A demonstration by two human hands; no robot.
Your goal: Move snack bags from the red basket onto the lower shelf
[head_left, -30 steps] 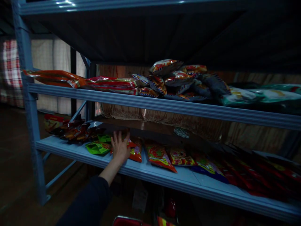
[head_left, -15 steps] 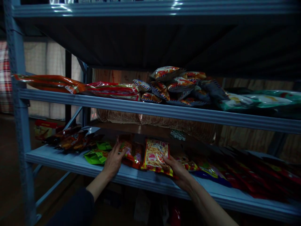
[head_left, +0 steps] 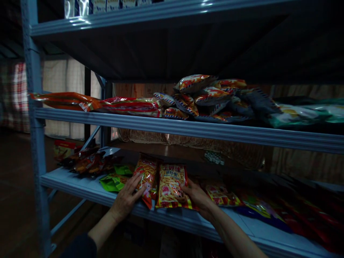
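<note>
My right hand (head_left: 197, 197) grips the right edge of a yellow-and-red snack bag (head_left: 172, 186), thumb on its front. The bag's printed face is tilted up toward me at the shelf's front edge. Beside it, my left hand (head_left: 128, 195) holds an orange-red snack bag (head_left: 146, 173) by its left side, fingers lying over the front. The two bags stand side by side, almost touching. Green packets (head_left: 114, 182) lie just left of my left hand. Another yellow-and-red bag (head_left: 220, 191) rests flat to the right of my right hand.
Dark snack packets (head_left: 88, 163) lie at the lower shelf's left end, and red packets (head_left: 309, 215) at its right. The middle shelf's edge (head_left: 161, 123) runs above my hands, with piled snack bags (head_left: 206, 96) on it. A blue upright post (head_left: 37, 143) stands at left.
The orange-red bag, lying lower under my left hand before, is now raised with its face showing. My right hand has moved the yellow-and-red bag slightly left, toward it. The camera view has shifted.
</note>
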